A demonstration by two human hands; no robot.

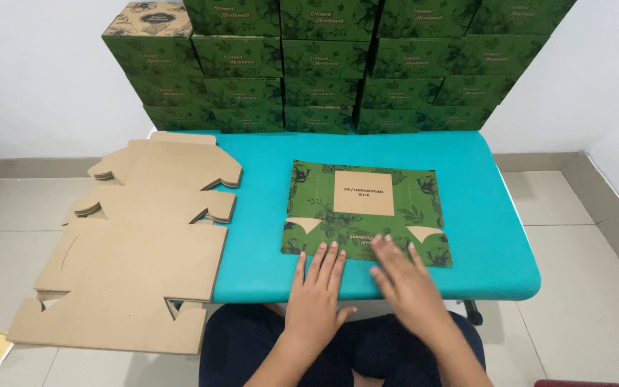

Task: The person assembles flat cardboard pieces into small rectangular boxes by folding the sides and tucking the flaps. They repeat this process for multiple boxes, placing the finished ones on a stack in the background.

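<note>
Both hands flat, fingers spread: left hand [318, 295], right hand [404, 281] hiding green box blank [365, 212] near edge.

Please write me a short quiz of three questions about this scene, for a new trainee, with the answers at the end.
1. True or false: both hands rest flat on the near edge of the green box blank.
2. Which lies beside the blank, at its left? A. brown cardboard blanks B. a roll of tape C. scissors
3. What stands stacked along the far edge of the teal table?

Key
1. True: left hand and right hand both press on it.
2. A: brown cardboard blanks.
3. Folded green boxes.
</note>
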